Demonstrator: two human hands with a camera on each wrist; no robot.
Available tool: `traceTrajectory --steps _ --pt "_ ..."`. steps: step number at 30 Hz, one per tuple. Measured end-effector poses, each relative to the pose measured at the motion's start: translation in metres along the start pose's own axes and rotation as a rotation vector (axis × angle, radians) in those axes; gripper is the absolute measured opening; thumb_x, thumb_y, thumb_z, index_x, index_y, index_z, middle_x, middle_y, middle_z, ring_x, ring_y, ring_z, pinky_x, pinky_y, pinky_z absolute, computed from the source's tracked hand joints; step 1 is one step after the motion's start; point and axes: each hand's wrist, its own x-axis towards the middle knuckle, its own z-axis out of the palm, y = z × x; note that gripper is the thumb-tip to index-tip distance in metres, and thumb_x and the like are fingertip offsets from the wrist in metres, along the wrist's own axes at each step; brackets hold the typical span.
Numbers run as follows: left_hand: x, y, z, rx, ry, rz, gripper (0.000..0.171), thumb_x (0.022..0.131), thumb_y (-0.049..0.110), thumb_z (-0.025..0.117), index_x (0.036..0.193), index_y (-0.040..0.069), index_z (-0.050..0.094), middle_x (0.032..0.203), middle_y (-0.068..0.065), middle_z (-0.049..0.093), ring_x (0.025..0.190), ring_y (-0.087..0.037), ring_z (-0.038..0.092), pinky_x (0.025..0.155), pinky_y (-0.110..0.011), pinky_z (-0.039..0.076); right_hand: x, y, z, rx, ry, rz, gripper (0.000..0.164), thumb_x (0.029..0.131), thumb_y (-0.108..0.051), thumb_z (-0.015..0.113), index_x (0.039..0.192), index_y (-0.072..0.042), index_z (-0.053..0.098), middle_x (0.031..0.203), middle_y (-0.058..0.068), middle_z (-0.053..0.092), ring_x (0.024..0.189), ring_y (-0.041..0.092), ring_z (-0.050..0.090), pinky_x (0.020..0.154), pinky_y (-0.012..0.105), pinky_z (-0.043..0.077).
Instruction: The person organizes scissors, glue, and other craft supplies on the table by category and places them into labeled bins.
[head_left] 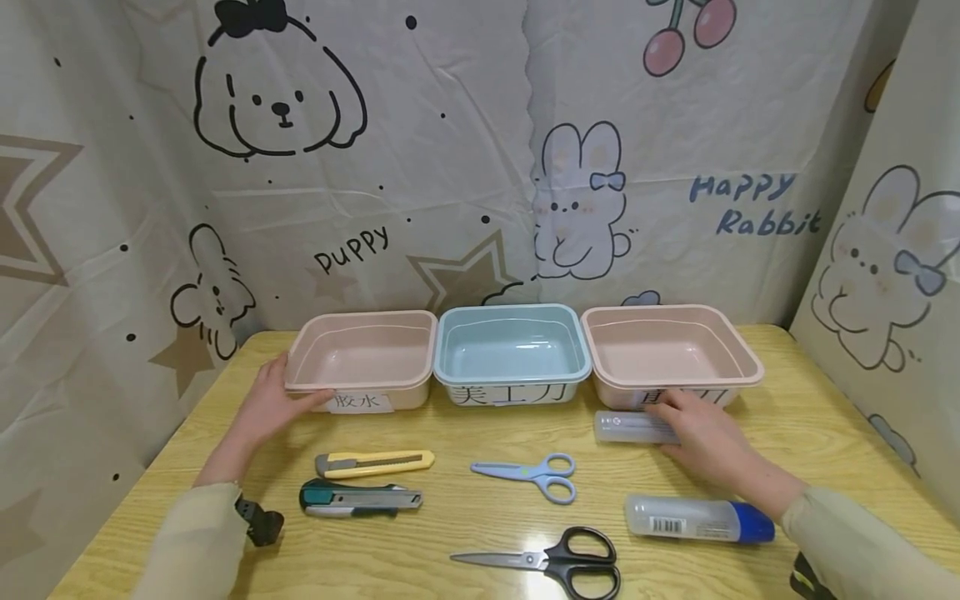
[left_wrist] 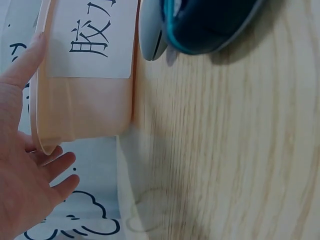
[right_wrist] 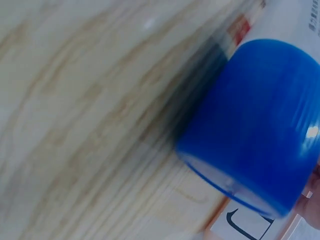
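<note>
My left hand [head_left: 272, 404] rests at the left front corner of a pink basin [head_left: 362, 386], thumb on its front rim and fingers along its side. In the left wrist view those fingers [left_wrist: 64, 165] look loosely extended. Before the other pink basin [head_left: 675, 382], my right hand [head_left: 708, 437] grips the right end of a clear glue bottle [head_left: 633, 427] lying on the table; the hand hides that end. Below my right wrist lies a second glue bottle [head_left: 697, 520], whose blue cap [right_wrist: 255, 120] fills much of the right wrist view.
A blue basin [head_left: 513, 394] stands between the pink ones; all have paper labels. On the wooden table [head_left: 435, 575] lie a yellow utility knife [head_left: 375, 463], a green-and-grey utility knife [head_left: 362, 498], blue-handled scissors [head_left: 528, 475] and black-handled scissors [head_left: 551, 560]. A printed curtain [head_left: 450, 167] hangs behind.
</note>
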Motion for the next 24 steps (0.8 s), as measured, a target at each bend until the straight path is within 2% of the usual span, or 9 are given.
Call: traceTrajectory --steps 7,9,18,24 --pt "0.002 -0.003 0.003 -0.081 0.015 -0.016 0.109 0.073 0.053 0.068 0.143 -0.005 0.008 0.139 -0.034 0.017 0.123 -0.049 0.027 0.097 -0.065 0.024 0.002 -0.003 -0.002 0.008 -0.07 0.062 0.044 0.065 -0.011 0.079 0.105 -0.006 0.063 0.1 0.009 0.062 0.091 0.027 0.059 0.075 0.045 0.05" --pt "0.002 -0.003 0.004 -0.096 0.017 -0.027 0.109 0.073 0.052 0.069 0.144 -0.004 0.007 0.139 -0.034 0.018 0.122 -0.048 0.028 0.097 -0.065 0.024 0.002 -0.005 -0.003 0.014 -0.075 0.057 0.044 0.065 -0.011 0.079 0.106 -0.007 0.062 0.1 0.009 0.062 0.091 0.027 0.059 0.075 0.045 0.05" --pt "0.0 -0.002 0.006 -0.139 0.027 -0.036 0.108 0.075 0.048 0.069 0.145 -0.001 0.003 0.141 -0.033 0.014 0.125 -0.048 0.025 0.098 -0.065 0.024 0.009 -0.021 -0.017 0.023 -0.021 -0.057 0.045 0.067 -0.012 0.079 0.108 -0.006 0.062 0.101 0.009 0.061 0.092 0.026 0.059 0.078 0.043 0.05" --pt "-0.002 -0.004 0.006 -0.183 0.034 -0.027 0.105 0.076 0.045 0.069 0.145 0.001 0.003 0.141 -0.033 0.016 0.124 -0.048 0.026 0.098 -0.065 0.025 0.017 -0.035 -0.02 0.025 0.071 -0.199 0.045 0.066 -0.013 0.079 0.107 -0.006 0.064 0.103 0.008 0.062 0.092 0.026 0.06 0.077 0.043 0.05"
